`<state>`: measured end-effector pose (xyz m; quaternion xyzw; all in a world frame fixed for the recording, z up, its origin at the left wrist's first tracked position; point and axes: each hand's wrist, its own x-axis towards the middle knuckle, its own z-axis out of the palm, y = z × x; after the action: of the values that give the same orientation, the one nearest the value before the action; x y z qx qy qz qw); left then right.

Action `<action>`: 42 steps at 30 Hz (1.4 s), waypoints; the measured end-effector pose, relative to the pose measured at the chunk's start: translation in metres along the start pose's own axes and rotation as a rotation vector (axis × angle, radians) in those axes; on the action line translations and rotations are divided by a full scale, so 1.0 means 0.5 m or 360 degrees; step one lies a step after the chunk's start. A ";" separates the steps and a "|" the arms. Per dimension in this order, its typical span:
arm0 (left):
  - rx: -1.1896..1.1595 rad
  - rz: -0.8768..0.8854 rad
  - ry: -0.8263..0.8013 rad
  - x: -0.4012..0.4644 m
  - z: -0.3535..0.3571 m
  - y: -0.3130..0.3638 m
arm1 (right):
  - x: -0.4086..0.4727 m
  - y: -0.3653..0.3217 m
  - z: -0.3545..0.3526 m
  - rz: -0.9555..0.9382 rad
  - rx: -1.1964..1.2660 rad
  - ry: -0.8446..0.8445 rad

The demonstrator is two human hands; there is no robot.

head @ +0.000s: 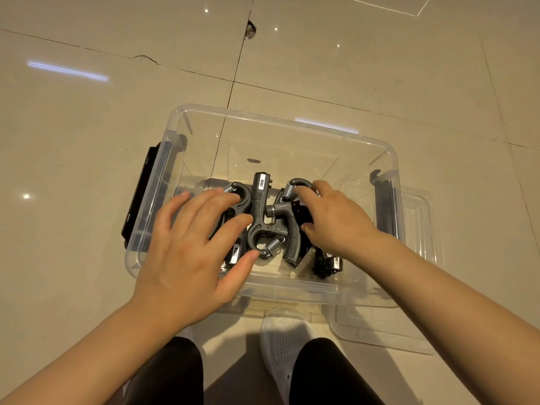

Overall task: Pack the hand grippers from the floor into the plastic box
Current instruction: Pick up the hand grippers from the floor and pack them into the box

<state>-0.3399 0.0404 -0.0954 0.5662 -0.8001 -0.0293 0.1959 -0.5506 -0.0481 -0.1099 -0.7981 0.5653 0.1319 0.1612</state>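
A clear plastic box [292, 124] stands open on the tiled floor. Three black hand grippers with steel springs lie packed side by side in its near half. My left hand [193, 247] lies flat with spread fingers on the left hand gripper [241, 197]. The middle hand gripper [258, 206] lies bare between my hands. My right hand [333, 220] reaches in from the right, fingers curled round the right hand gripper [295, 185] near its spring loop, thumb against its handle.
The box's clear lid [415, 317] lies on the floor at the right, partly under the box. Black latches sit on the box's left [143, 188] and right sides. My white shoe [283, 340] and dark trouser legs are just in front of the box.
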 end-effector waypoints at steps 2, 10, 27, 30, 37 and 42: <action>0.0000 -0.0005 -0.0005 -0.001 -0.001 0.000 | 0.025 -0.009 0.002 -0.0058 -0.0063 -0.0075; -0.0006 -0.0003 -0.0004 0.000 0.000 -0.001 | 0.066 0.005 0.018 -0.0100 -0.0108 0.0010; -0.0009 -0.0027 -0.0051 0.000 -0.002 -0.003 | 0.027 0.018 0.006 0.0059 -0.0833 -0.0118; 0.0011 -0.0038 -0.0055 0.003 0.001 -0.002 | 0.024 0.028 0.007 0.0067 -0.0808 -0.0089; 0.0047 -0.0027 -0.0046 0.003 0.004 -0.002 | 0.038 0.037 0.001 0.0051 -0.0704 -0.0057; 0.0043 -0.0011 -0.0015 0.002 0.007 -0.004 | 0.036 0.039 0.002 0.0075 -0.0658 -0.0071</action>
<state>-0.3398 0.0382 -0.0988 0.5715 -0.7994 -0.0220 0.1843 -0.5630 -0.0694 -0.1201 -0.7977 0.5410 0.2666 0.0034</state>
